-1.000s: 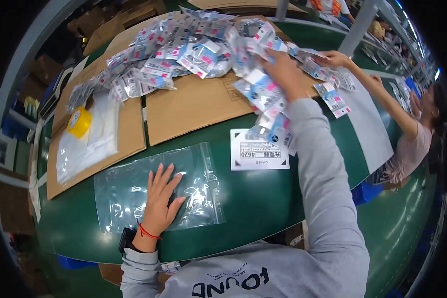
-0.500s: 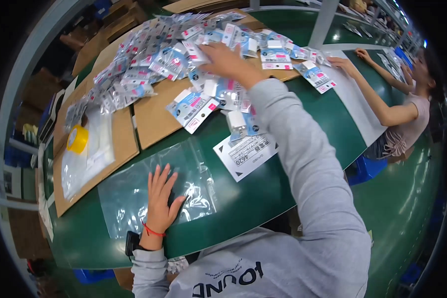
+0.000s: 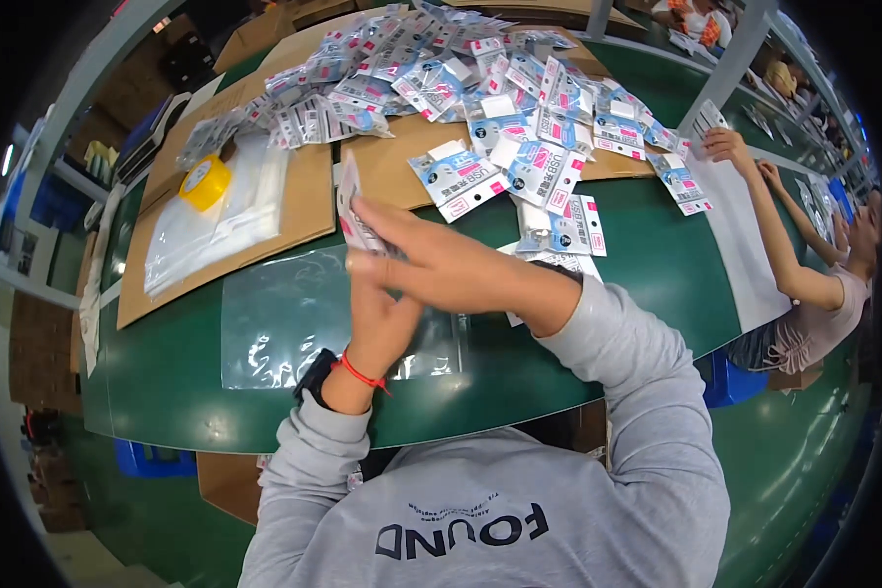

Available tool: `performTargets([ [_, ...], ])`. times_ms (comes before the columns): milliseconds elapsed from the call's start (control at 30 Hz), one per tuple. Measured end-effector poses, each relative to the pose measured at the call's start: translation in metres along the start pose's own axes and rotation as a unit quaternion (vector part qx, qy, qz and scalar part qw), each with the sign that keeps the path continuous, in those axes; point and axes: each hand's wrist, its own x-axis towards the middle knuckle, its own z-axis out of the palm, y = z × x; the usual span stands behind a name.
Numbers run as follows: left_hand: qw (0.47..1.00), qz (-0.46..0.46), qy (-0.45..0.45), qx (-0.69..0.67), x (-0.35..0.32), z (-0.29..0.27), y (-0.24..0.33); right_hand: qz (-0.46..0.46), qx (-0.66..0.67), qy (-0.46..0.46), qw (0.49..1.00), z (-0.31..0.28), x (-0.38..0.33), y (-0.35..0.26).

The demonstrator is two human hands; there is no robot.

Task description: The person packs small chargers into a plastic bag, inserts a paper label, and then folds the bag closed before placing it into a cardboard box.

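Observation:
My right hand (image 3: 431, 260) is closed on a packaged charger (image 3: 353, 201), a thin pouch with a printed card, seen nearly edge-on. Close below it is my left hand (image 3: 382, 323), thumb side showing; its fingers are mostly hidden behind the right hand, so its hold cannot be made out. Under both hands a clear zip bag (image 3: 284, 323) lies flat on the green table (image 3: 167, 392). Just beyond lie loose packaged chargers (image 3: 456, 176), white plugs in clear pouches with blue and pink cards. A white printed label sheet (image 3: 583, 265) is partly covered by one pouch and my right wrist.
A large heap of packaged chargers (image 3: 392, 64) covers the cardboard (image 3: 309, 211) at the back. To the left, a yellow tape roll (image 3: 206, 182) rests on a stack of clear bags (image 3: 201, 240). At the right, a co-worker's hand (image 3: 727, 147) holds a package beside white paper (image 3: 745, 265).
My right hand has come back from the heap toward me with a packaged charger. My left hand has lifted off the clear bag and met it. The view has shifted; the co-worker has raised a package.

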Motion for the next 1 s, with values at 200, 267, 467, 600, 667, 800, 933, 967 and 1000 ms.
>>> performTargets([
  [200,0.875,-0.236,0.122,-0.403,-0.012,-0.022,-0.005,0.128,-0.148,0.143,0.97,-0.014,0.02,0.051],
  [267,0.846,-0.261,0.126,-0.447,-0.018,-0.031,-0.001,0.096,-0.28,0.21,0.932,-0.006,0.033,0.083],
  [467,0.825,-0.28,0.15,-0.468,-0.029,-0.054,0.014,0.196,-0.434,0.078,0.876,-0.001,0.062,0.106],
  [600,0.811,-0.318,0.168,-0.462,-0.042,-0.08,0.006,0.017,-0.324,0.041,0.945,0.0,0.057,0.06],
  [667,0.809,-0.356,0.071,-0.462,-0.034,-0.081,0.008,-0.128,-0.237,0.08,0.96,-0.005,0.048,0.036],
  [800,0.748,-0.366,-0.019,-0.554,-0.03,-0.082,0.024,-0.212,-0.243,-0.014,0.946,0.015,0.008,-0.013],
  [933,0.69,-0.36,-0.091,-0.621,-0.028,-0.08,0.028,-0.249,-0.198,-0.119,0.94,0.033,-0.019,-0.019],
  [967,0.69,-0.362,-0.091,-0.621,-0.029,-0.077,0.028,-0.248,-0.249,-0.109,0.93,0.033,-0.023,-0.022],
  [1000,0.737,-0.351,-0.081,-0.572,-0.032,-0.074,0.028,-0.245,-0.3,-0.097,0.917,0.032,-0.026,-0.025],
])
